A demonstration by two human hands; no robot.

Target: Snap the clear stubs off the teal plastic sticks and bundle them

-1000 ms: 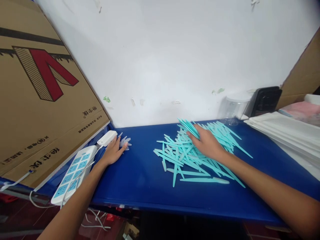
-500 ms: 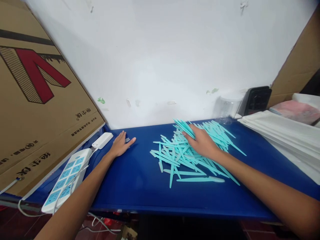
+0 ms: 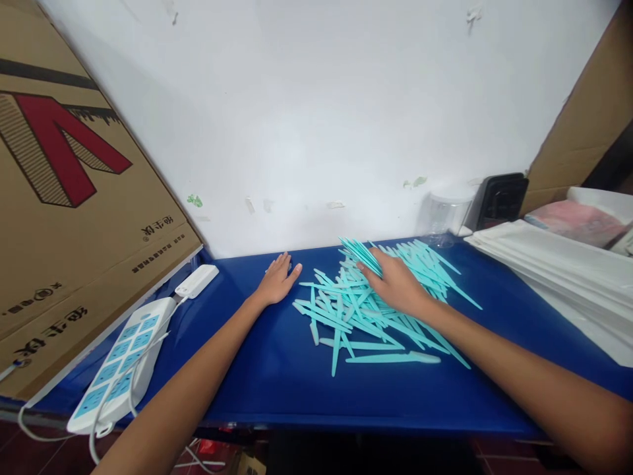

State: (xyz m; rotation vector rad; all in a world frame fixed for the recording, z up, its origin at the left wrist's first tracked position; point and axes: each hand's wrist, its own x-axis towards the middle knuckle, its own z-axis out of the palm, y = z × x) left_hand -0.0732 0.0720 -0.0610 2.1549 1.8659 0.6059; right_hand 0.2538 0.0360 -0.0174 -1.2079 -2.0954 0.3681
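Note:
A loose pile of turquoise eyebrow razors [image 3: 356, 316], slim with paler capped ends, lies on the blue table [image 3: 277, 369]. Over the pile's back part, my right hand [image 3: 399, 285] is closed around a bunch of the same razors [image 3: 362, 254], their thin tips pointing up and to the left. My left hand [image 3: 275, 282] rests palm down near the wall, left of the pile, with its thumb out to the side. Its fingers are stretched out, and a small pale bit shows at their left edge, too little to name.
A white power strip [image 3: 123, 359] with cables and a white adapter [image 3: 196, 282] lie at the left, before a big cardboard box [image 3: 99, 244]. At the right are a clear plastic jar [image 3: 448, 214], a black device [image 3: 502, 201] and stacked white sheets [image 3: 554, 270].
My left hand has slid right along the table, closer to the pile. The right hand keeps its bunch of razors in nearly the same place. The view has shifted slightly.

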